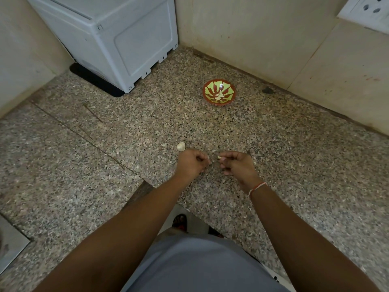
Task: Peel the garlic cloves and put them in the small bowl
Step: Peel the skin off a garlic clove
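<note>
Your right hand [236, 165] pinches 1 garlic clove [219, 157] at its fingertips; your left hand [192, 163] curls just beside it, contents unclear; the bowl [219, 92] sits well beyond.

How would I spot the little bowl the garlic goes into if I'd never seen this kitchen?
Start at the big white appliance in the far corner of the speckled stone counter. To its right, close to the beige back wall, sits the small bowl, well beyond both hands. It is the only dish on the counter: brown-red rim, yellow-green inside with brown-red streaks, and a few pale cloves in it.
</note>
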